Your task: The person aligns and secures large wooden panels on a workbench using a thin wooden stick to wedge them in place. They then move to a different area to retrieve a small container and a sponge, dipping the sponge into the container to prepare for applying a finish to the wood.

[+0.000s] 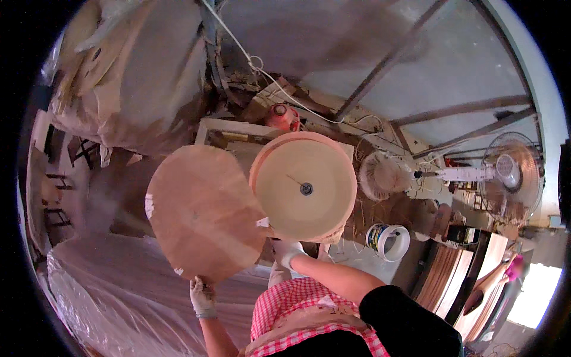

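Note:
A large brown oval panel [205, 208] with small white patches at its edge lies to the left of a round machine. My left hand [203, 297], in a pale work glove, grips the panel's near edge with the fingers closed on it. The machine has a cream round disc [285, 205] with a dark bolt at its centre and a pinkish-orange rim. The panel's right side overlaps or meets the rim; I cannot tell whether they touch. My gloved right hand [288, 252] is below the disc's near edge, beside the panel's right corner. Its fingers are mostly hidden.
A red rounded object [283, 117] stands behind the disc, near a hanging white cable [285, 89]. To the right are a white bucket [393, 243], a standing fan [508, 169] and stacked boards [443, 276]. Plastic sheeting [119, 297] covers something at the near left.

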Tool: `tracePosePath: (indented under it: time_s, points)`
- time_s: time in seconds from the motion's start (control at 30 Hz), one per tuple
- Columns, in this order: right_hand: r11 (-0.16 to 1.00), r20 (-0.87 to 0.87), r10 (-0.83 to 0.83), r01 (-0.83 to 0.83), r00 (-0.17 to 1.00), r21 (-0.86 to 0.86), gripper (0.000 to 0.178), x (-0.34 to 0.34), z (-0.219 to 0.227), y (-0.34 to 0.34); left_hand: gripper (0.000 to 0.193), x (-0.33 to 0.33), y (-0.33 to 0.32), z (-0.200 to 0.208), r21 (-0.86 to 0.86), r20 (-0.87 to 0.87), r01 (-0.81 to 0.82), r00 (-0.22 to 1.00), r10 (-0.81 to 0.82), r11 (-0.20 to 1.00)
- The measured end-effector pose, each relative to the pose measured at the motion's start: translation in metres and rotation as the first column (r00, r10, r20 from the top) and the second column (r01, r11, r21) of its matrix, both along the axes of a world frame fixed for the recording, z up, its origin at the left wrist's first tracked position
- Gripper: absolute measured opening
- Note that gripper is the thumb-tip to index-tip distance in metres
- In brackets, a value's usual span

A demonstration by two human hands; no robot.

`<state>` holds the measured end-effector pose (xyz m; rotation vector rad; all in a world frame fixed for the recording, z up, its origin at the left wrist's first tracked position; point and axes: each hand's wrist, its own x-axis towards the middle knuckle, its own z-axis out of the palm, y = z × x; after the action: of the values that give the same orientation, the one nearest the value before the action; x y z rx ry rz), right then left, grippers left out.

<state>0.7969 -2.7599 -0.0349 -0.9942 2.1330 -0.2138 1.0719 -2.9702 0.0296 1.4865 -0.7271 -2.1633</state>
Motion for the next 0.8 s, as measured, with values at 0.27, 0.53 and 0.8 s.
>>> tracePosePath:
  time_s: [0.27,0.53,0.8]
  points:
    - [0.928,0.105,-0.203,0.157,0.974,0.339,0.034,-0.024,0.015,0.196,0.012,-0.123,0.057,-0.004,0.138,0.082,0.203,0.973,-0.215,0.969]
    - [0.81,-0.05,-0.302,0.284,0.952,0.513,0.027,-0.073,0.014,0.339,0.01,-0.185,0.124,-0.07,0.198,-0.127,0.26,0.963,-0.239,0.945]
    - [0.797,-0.112,-0.288,0.303,0.951,0.522,0.027,-0.092,0.015,0.418,0.011,-0.21,0.163,-0.089,0.176,-0.029,0.199,0.98,-0.197,0.964]
